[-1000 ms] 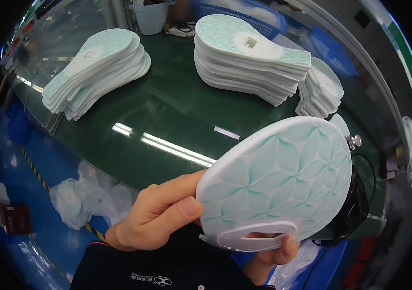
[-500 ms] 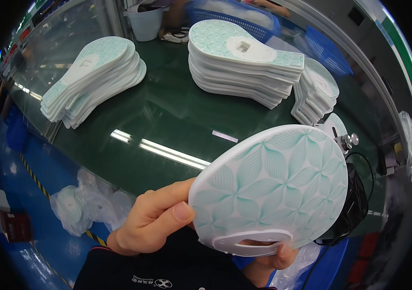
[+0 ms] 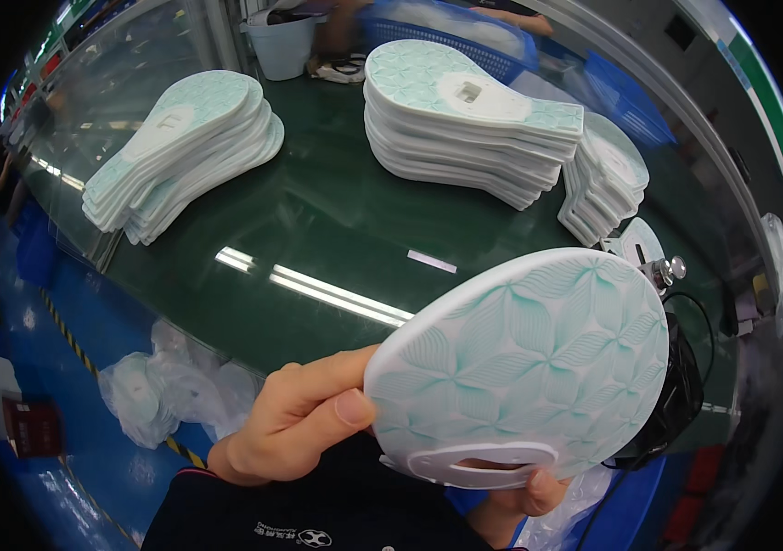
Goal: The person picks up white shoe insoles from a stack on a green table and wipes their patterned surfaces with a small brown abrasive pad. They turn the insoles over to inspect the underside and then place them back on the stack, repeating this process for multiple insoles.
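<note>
Close in front of me I hold a white plastic panel (image 3: 538, 349) with a teal leaf-like line pattern and a rounded outline. It is tilted up, and a slot sits in the plain white oval at its lower edge. My left hand (image 3: 304, 418) pinches the panel's left edge, thumb on the patterned face. My right hand (image 3: 534, 500) grips it from below by the slot, mostly hidden behind it. Similar paddle-shaped panels lie in a stack (image 3: 185, 151) at the far left, a taller stack (image 3: 469, 129) at the back, and another stack (image 3: 604, 174) right of that.
The dark green table (image 3: 318, 220) reflects ceiling lights. A metal-knobbed fixture (image 3: 662, 271) stands at the right edge, near a black object (image 3: 676, 395). At the back are a white bucket (image 3: 281, 46) and a blue basket (image 3: 446, 41). Plastic-wrapped pieces (image 3: 171, 381) lie low at left.
The panel has tilted slightly and sits a little lower and further right in view, with both hands still holding it. The background has shifted slightly right too.
</note>
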A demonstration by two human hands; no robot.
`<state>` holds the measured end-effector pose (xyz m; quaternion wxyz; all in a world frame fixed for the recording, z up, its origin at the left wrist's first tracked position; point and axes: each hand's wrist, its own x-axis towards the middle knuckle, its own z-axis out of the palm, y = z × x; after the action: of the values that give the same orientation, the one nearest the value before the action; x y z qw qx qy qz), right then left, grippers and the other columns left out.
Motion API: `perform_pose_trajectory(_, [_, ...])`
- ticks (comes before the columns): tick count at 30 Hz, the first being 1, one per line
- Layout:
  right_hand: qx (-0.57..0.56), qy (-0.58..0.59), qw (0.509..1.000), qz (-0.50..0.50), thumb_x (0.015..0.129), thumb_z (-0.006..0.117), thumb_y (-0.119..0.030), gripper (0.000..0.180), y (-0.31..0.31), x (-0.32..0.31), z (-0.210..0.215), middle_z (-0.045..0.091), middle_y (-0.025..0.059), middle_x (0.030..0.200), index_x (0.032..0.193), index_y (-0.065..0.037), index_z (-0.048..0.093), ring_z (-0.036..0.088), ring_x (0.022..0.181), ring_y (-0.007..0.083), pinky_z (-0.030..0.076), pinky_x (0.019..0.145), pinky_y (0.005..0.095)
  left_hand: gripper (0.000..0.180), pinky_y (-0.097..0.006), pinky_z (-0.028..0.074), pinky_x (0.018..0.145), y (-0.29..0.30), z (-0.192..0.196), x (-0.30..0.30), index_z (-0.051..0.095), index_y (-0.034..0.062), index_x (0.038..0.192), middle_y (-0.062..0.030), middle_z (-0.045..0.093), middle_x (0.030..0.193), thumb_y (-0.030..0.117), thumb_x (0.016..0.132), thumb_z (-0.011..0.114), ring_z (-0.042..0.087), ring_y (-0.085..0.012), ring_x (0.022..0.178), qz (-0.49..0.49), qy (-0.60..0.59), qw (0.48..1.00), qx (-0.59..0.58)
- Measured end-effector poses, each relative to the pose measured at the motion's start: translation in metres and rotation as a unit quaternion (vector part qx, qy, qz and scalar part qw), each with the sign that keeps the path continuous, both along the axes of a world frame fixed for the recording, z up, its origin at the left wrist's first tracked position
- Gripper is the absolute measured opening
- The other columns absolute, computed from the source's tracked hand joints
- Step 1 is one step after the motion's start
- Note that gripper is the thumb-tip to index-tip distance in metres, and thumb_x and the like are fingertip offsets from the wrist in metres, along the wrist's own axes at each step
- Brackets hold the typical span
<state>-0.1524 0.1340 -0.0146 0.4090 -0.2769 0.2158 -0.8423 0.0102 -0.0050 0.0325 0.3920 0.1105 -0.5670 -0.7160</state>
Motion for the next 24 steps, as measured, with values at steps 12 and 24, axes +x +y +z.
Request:
perform_pose_trajectory(12, [0.181,-0.037,0.981,-0.053,0.054,0.062,0.001,0.069,0.007,0.004,0.008,0.049,0.0185,0.110,0.118,0.008,0.036,0.048,0.102,0.0280,0.036,0.088,0.0380,0.034,-0.020,0.039,0.063,0.002,-0.005,-0.001,0.050,-0.0099,0.106,-0.0101,0.060,0.083,0.016,0.083,0.046,0.052,-0.0092,0.071,0.070,-0.018,0.997,0.023])
perform_pose_trajectory(24, [0.153,0.030,0.988,0.011,0.057,0.063,0.002,0.067,0.001,0.001,0.010,0.049,0.0143,0.111,0.118,0.005,0.037,0.046,0.104,0.0248,0.034,0.090,0.0343,0.036,-0.018,0.035,0.057,0.002,-0.016,0.003,0.054,-0.0094,0.098,-0.0085,0.059,0.078,0.021,0.079,0.054,0.049,-0.0074,0.066,0.134,-0.012,0.990,0.045])
